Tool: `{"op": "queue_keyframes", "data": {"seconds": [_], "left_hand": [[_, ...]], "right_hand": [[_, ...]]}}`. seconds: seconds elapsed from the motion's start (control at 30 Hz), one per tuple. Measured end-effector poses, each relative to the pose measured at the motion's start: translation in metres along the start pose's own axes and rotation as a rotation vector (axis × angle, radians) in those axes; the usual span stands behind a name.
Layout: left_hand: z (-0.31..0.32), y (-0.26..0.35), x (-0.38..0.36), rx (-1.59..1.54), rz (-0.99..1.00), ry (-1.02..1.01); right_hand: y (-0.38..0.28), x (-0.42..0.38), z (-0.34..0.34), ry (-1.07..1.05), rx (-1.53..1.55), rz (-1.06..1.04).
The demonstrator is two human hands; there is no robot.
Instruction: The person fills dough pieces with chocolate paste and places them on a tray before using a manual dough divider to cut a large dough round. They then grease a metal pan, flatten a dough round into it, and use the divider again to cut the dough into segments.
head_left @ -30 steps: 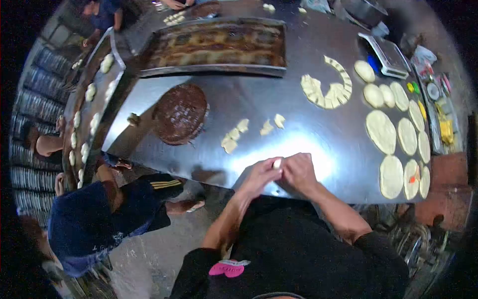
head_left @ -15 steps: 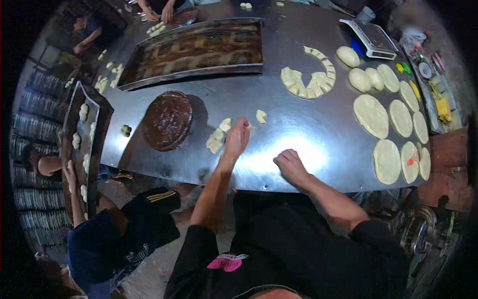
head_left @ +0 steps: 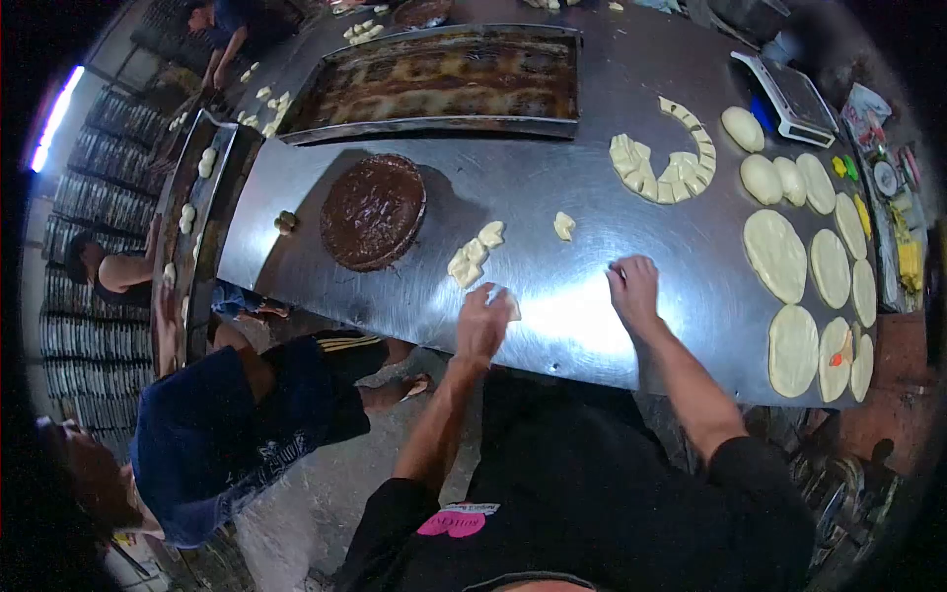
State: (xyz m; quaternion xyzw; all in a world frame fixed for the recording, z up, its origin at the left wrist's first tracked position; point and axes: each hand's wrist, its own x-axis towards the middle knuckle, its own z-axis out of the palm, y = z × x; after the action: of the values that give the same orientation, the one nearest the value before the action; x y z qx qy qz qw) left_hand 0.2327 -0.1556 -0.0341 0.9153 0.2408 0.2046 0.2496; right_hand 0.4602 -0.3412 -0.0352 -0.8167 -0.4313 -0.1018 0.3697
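Observation:
My left hand [head_left: 481, 326] is low over the near edge of the steel table, its fingers pinched on a small pale dough piece [head_left: 513, 305]. Just beyond it lies a little cluster of cut dough pieces [head_left: 469, 262], and a single dough piece [head_left: 564, 226] sits apart to the right. My right hand [head_left: 635, 291] is over the table with its fingers curled closed; whatever may be inside is hidden. Farther off, a curved row of cut dough [head_left: 663, 185] rests on the steel. Left of the cluster stands a round pan of dark brown filling [head_left: 373, 212].
A large oiled baking tray [head_left: 434, 89] lies across the far side. Flattened dough ovals [head_left: 774, 257] and dough balls [head_left: 742, 129] line the right, near a scale [head_left: 787, 99]. At left, a person in dark blue [head_left: 232, 444] stands beside a long narrow tray [head_left: 197, 212].
The view has shifted, so the table's things appear farther right. My left hand has drawn back from the dough cluster towards me. My right hand has moved slightly forward, still curled.

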Motion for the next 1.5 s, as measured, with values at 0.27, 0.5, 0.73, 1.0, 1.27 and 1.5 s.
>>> {"op": "queue_keyframes", "data": {"seconds": [0.27, 0.5, 0.73, 1.0, 1.27, 1.5], "left_hand": [[-0.034, 0.022, -0.017, -0.411, -0.563, -0.12], [-0.071, -0.035, -0.017, -1.206, -0.69, 0.103], [-0.12, -0.087, -0.025, -1.01, -0.924, 0.152], [-0.075, -0.036, 0.001, -1.045, -0.77, -0.063], [-0.036, 0.054, 0.028, -1.238, -0.468, -0.274], [-0.047, 0.053, 0.027, -1.418, -0.518, -0.168]], "right_hand": [[-0.007, -0.036, -0.014, -0.212, 0.139, -0.167], [-0.059, -0.023, 0.044, -0.134, 0.065, -0.01], [-0.103, 0.009, 0.023, -0.248, 0.229, 0.349], [-0.118, 0.047, 0.058, -0.433, 0.137, -0.027], [-0.139, 0.042, -0.02, -0.587, 0.645, 0.508], [-0.139, 0.042, -0.029, -0.629, 1.415, 0.903]]}}
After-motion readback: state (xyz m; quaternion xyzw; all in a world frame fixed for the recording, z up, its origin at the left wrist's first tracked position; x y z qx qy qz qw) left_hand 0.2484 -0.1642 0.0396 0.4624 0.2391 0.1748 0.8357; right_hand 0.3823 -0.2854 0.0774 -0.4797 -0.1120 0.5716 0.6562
